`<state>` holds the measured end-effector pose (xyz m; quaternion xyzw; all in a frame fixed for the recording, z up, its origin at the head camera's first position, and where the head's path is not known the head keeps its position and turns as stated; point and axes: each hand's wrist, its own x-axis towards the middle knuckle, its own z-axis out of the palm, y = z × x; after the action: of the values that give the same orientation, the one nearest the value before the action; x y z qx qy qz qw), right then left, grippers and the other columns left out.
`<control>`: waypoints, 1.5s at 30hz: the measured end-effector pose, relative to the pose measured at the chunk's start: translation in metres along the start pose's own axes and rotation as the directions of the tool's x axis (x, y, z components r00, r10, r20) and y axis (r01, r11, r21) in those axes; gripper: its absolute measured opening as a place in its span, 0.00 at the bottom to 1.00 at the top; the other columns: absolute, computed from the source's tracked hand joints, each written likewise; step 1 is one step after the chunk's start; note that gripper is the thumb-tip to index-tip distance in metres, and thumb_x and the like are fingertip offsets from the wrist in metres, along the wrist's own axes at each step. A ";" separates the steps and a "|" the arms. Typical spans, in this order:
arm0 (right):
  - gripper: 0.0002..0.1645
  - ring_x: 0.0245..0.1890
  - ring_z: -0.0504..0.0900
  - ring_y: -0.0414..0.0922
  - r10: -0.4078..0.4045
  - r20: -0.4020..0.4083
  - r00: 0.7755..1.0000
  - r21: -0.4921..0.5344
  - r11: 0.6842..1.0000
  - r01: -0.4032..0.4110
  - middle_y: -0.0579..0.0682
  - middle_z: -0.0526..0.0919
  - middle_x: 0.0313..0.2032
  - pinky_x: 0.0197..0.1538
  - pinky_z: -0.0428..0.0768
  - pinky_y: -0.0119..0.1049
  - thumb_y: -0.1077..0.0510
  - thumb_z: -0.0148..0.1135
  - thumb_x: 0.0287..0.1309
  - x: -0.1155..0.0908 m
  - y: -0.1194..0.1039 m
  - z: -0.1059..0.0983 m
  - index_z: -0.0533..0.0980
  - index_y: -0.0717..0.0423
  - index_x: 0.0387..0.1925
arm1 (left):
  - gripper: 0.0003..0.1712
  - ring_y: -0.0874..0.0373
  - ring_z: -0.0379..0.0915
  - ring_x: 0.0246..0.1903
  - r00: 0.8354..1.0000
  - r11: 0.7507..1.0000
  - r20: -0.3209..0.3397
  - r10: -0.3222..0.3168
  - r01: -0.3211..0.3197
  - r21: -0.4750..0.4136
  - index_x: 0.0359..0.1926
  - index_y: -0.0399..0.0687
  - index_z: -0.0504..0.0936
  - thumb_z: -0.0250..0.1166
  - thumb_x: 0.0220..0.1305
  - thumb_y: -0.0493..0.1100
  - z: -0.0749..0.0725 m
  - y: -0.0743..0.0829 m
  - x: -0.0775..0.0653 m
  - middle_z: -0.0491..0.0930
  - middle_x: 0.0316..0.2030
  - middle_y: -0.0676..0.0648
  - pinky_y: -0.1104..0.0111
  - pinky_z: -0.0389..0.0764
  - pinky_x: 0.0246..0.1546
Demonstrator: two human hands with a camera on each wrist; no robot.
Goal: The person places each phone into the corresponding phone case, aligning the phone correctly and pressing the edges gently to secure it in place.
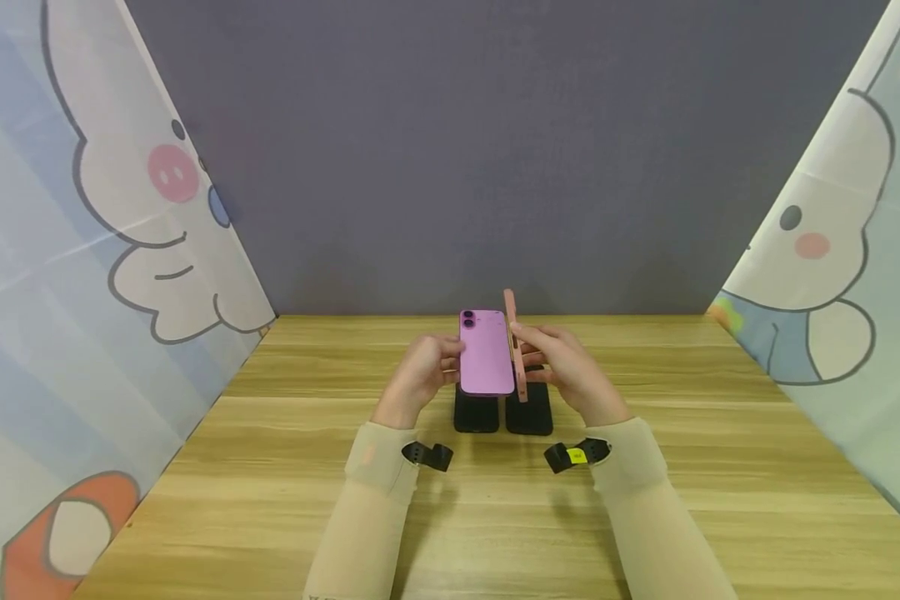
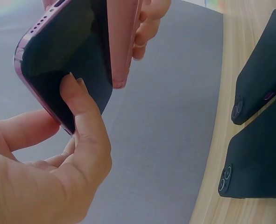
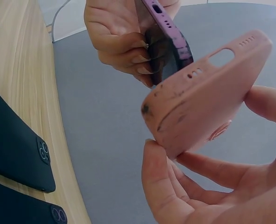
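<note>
A pink-purple phone (image 1: 486, 354) is in my left hand (image 1: 420, 371), back and two camera lenses facing me in the head view. My left thumb and fingers pinch it by the left edge; its dark screen (image 2: 58, 56) shows in the left wrist view. My right hand (image 1: 570, 367) grips a pink phone case (image 3: 208, 98), held edge-on just right of the phone. Dark scuffs mark the case's end near its port cutouts. The case stands beside the phone, not around it; whether they touch, I cannot tell.
Two phones in black covers lie side by side on the wooden table (image 1: 270, 500) beneath my hands, a left one (image 1: 476, 418) and a right one (image 1: 531, 418). A grey panel (image 1: 495, 150) rises behind; cartoon-printed curtains (image 1: 15, 275) flank both sides.
</note>
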<state>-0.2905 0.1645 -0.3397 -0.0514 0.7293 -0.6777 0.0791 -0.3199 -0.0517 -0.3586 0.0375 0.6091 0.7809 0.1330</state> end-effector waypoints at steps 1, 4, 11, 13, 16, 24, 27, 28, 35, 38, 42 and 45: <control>0.39 0.45 0.75 0.50 0.000 0.003 1.000 0.014 1.000 -0.001 0.59 0.75 0.49 0.46 0.82 0.38 0.40 0.58 0.71 0.000 0.001 0.000 0.67 0.70 0.65 | 0.08 0.60 0.72 0.24 1.000 1.000 0.005 -0.003 0.003 -0.003 0.32 0.40 0.75 0.54 0.69 0.30 0.000 0.000 0.000 0.77 0.25 0.49 0.68 0.74 0.32; 0.38 0.45 0.75 0.50 -0.003 0.010 1.000 0.052 0.999 0.002 0.57 0.75 0.47 0.46 0.82 0.39 0.40 0.58 0.71 0.001 0.002 -0.001 0.69 0.70 0.62 | 0.09 0.60 0.72 0.24 1.000 1.000 0.026 -0.006 0.006 -0.012 0.31 0.40 0.76 0.54 0.70 0.30 0.002 0.001 0.000 0.77 0.25 0.49 0.67 0.74 0.33; 0.39 0.44 0.76 0.49 -0.007 0.032 0.999 0.067 0.998 0.005 0.56 0.77 0.46 0.47 0.82 0.39 0.38 0.58 0.71 0.003 0.003 0.001 0.71 0.71 0.59 | 0.10 0.61 0.71 0.23 0.999 1.000 0.041 0.000 0.000 -0.019 0.30 0.40 0.75 0.52 0.70 0.30 0.001 0.001 0.000 0.75 0.23 0.50 0.68 0.75 0.31; 0.40 0.45 0.77 0.49 -0.008 0.034 0.999 0.065 0.998 0.005 0.57 0.77 0.47 0.47 0.82 0.39 0.38 0.57 0.71 0.003 0.003 0.003 0.71 0.72 0.60 | 0.09 0.60 0.72 0.24 0.999 1.000 0.038 -0.002 0.003 -0.014 0.31 0.40 0.75 0.52 0.70 0.30 0.001 0.001 0.000 0.76 0.24 0.49 0.68 0.75 0.32; 0.42 0.47 0.76 0.50 -0.009 0.034 0.999 0.060 0.998 0.007 0.59 0.76 0.49 0.47 0.82 0.38 0.37 0.57 0.71 0.004 0.004 0.003 0.69 0.72 0.63 | 0.08 0.60 0.73 0.25 1.000 1.000 0.030 -0.003 0.003 0.000 0.33 0.39 0.75 0.53 0.70 0.30 0.001 0.000 0.000 0.77 0.25 0.49 0.66 0.76 0.34; 0.42 0.49 0.76 0.52 -0.017 0.031 0.999 0.048 0.999 0.015 0.62 0.75 0.52 0.49 0.81 0.40 0.38 0.54 0.73 0.004 0.005 0.003 0.65 0.71 0.67 | 0.06 0.60 0.74 0.24 1.000 1.000 0.017 0.000 0.000 0.016 0.34 0.38 0.76 0.54 0.70 0.29 0.004 -0.001 -0.001 0.78 0.25 0.49 0.67 0.77 0.31; 0.42 0.47 0.76 0.52 -0.018 0.023 1.000 0.047 0.999 0.017 0.60 0.76 0.51 0.48 0.82 0.40 0.38 0.54 0.73 0.004 0.004 0.003 0.65 0.70 0.67 | 0.06 0.60 0.73 0.23 1.000 1.000 0.014 -0.001 0.001 0.015 0.34 0.38 0.75 0.54 0.69 0.29 0.004 0.000 -0.001 0.78 0.25 0.49 0.66 0.76 0.32; 0.42 0.47 0.77 0.51 -0.018 0.020 1.000 0.047 0.999 0.017 0.60 0.76 0.50 0.47 0.82 0.39 0.38 0.54 0.73 0.004 0.004 0.004 0.65 0.70 0.67 | 0.06 0.60 0.73 0.23 1.000 1.000 0.014 -0.001 0.001 0.015 0.34 0.38 0.75 0.54 0.69 0.29 0.004 0.000 -0.001 0.78 0.25 0.49 0.66 0.76 0.32; 0.42 0.47 0.76 0.52 -0.019 -0.011 1.000 -0.019 1.000 0.019 0.62 0.75 0.53 0.48 0.82 0.41 0.39 0.58 0.71 0.003 0.003 0.006 0.64 0.69 0.68 | 0.05 0.60 0.73 0.23 1.000 1.000 0.010 0.005 -0.005 0.025 0.37 0.35 0.78 0.55 0.70 0.30 0.004 0.000 -0.001 0.79 0.26 0.48 0.66 0.77 0.31; 0.44 0.51 0.76 0.55 -0.022 -0.026 0.999 -0.076 0.997 0.020 0.62 0.75 0.58 0.52 0.81 0.45 0.38 0.59 0.70 0.002 0.003 0.007 0.64 0.66 0.71 | 0.05 0.60 0.74 0.24 1.000 0.999 0.008 0.004 -0.004 0.032 0.39 0.34 0.77 0.55 0.69 0.30 0.004 0.000 0.000 0.79 0.27 0.47 0.66 0.78 0.32; 0.44 0.55 0.76 0.58 -0.023 -0.042 0.999 -0.126 0.992 0.017 0.63 0.74 0.61 0.55 0.80 0.49 0.37 0.61 0.69 0.002 0.002 0.008 0.64 0.64 0.72 | 0.04 0.60 0.74 0.25 1.000 0.999 0.011 0.004 -0.005 0.041 0.40 0.33 0.77 0.55 0.70 0.30 0.004 0.001 -0.001 0.78 0.27 0.48 0.64 0.78 0.35; 0.44 0.57 0.76 0.58 -0.023 -0.050 0.998 -0.153 0.988 0.015 0.62 0.74 0.63 0.55 0.80 0.49 0.37 0.61 0.68 0.002 0.002 0.009 0.65 0.62 0.72 | 0.05 0.60 0.74 0.25 1.000 0.999 0.015 0.002 -0.003 0.045 0.41 0.33 0.77 0.55 0.70 0.31 0.004 0.001 -0.002 0.78 0.27 0.48 0.65 0.78 0.34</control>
<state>-0.2906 0.1552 -0.3424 -0.0469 0.7802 -0.6218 0.0495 -0.3174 -0.0485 -0.3562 0.0470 0.6256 0.7668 0.1357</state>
